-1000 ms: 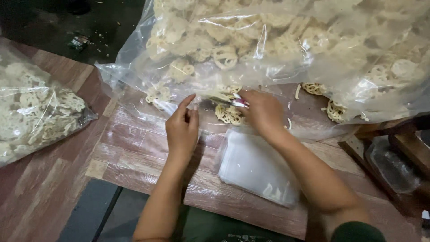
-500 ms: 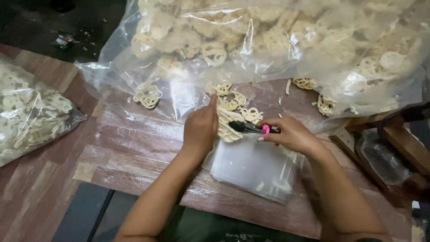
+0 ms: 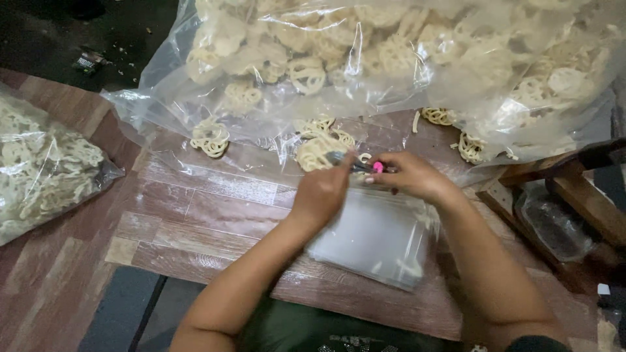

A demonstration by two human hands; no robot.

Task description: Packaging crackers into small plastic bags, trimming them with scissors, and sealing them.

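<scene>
My right hand (image 3: 411, 177) grips dark metal tongs (image 3: 349, 161) with a pink piece near the hinge. The tong tips reach a clump of pale ring-shaped crackers (image 3: 314, 151). My left hand (image 3: 323, 192) is closed right beside the tong tips, pinching what looks like a small clear bag (image 3: 306, 156) around that clump. Both hands hover over a flat stack of small clear bags (image 3: 375, 238) on the wood-patterned mat (image 3: 195, 215). Just beyond them lies the open mouth of a huge clear bag (image 3: 391, 58) full of the same crackers.
A second clear bag of crackers (image 3: 39, 169) lies at the left. Loose crackers (image 3: 210, 137) and more crackers (image 3: 469, 147) lie near the big bag's mouth. A wooden frame (image 3: 587, 202) with a clear plastic tub (image 3: 554, 225) stands at the right. Dark floor shows top left.
My right hand brought the tongs from the big bag's mouth back toward me, then slightly up. My left hand shifted right and closed in beside the tong tips.
</scene>
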